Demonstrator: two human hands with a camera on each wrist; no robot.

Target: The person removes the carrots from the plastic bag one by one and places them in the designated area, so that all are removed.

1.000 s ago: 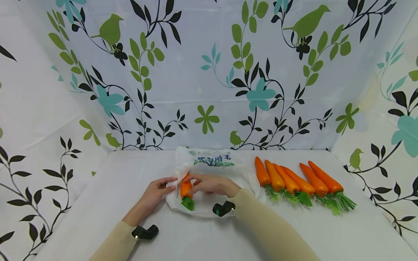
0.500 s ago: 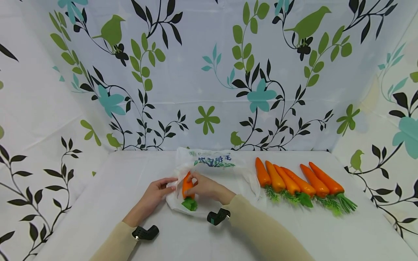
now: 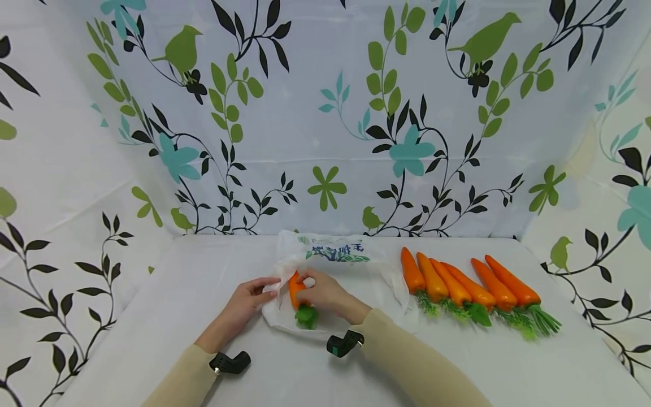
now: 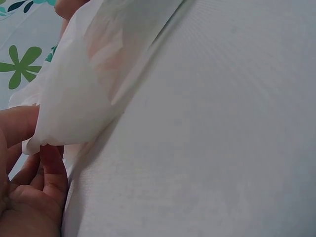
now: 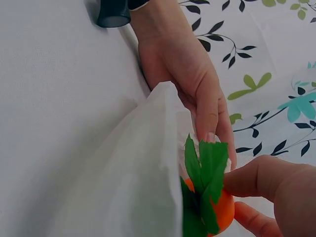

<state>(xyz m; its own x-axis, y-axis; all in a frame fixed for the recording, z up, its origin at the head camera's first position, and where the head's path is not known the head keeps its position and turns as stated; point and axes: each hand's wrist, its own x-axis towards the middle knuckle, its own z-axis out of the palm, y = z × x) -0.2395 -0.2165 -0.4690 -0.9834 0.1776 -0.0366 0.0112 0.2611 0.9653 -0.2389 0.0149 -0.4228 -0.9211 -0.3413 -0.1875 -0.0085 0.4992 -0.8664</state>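
A white plastic bag with printed lettering lies mid-table. My left hand pinches its left edge between thumb and fingers; in the left wrist view, thin plastic runs up from the left hand. Inside the bag's mouth is an orange carrot, its green leafy top toward me. My right hand grips the carrot from the right. In the right wrist view, the right thumb and a finger touch the orange body beside the leaves; the carrot's tip is hidden.
Several orange carrots with green tops lie side by side to the right of the bag. A patterned cloth with leaves and birds hangs behind the white table. Each wrist carries a small black camera.
The carrot's leafy end has swung a little to the right. My right hand has shifted slightly left, closer round the carrot. My left hand keeps its hold on the bag's edge.
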